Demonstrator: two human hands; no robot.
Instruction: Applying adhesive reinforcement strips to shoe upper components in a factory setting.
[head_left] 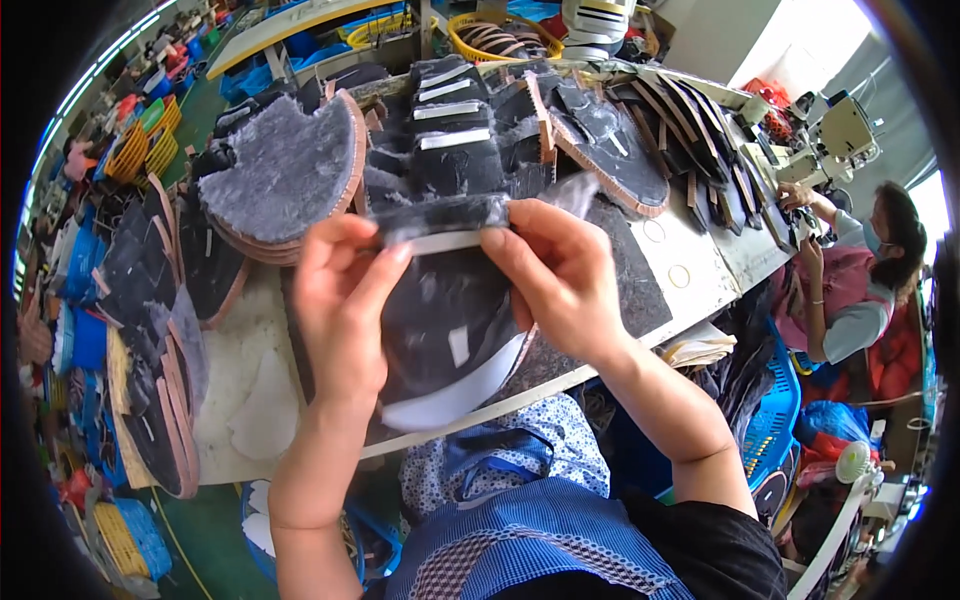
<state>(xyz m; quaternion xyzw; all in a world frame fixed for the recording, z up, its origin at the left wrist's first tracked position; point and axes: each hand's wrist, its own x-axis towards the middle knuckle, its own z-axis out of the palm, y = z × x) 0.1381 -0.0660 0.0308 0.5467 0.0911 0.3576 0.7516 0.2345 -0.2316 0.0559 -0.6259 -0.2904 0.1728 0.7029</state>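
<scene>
Between both hands a black fur-edged piece point(440, 214) is stretched level, a white strip point(447, 241) running along its near edge. My left hand point(345, 300) pinches its left end between thumb and fingers. At the right end, my right hand point(562, 280) grips it the same way, thumb by the white strip. Below it lies a dark rounded panel point(430, 310) with a pale curved near edge and a small white patch; whether the two are joined is unclear. Just beyond stand overlapping black pieces with white strips point(450, 110). Motion blurs the left hand slightly.
Grey furry sole-shaped pieces point(285, 165) are piled at the left, more dark stacks point(150, 260) beyond them. Dark soles point(610, 150) cover the table's far right. Along the right side, a co-worker point(845, 260) sits at a sewing machine point(840, 135). A blue basket point(765, 410) stands below.
</scene>
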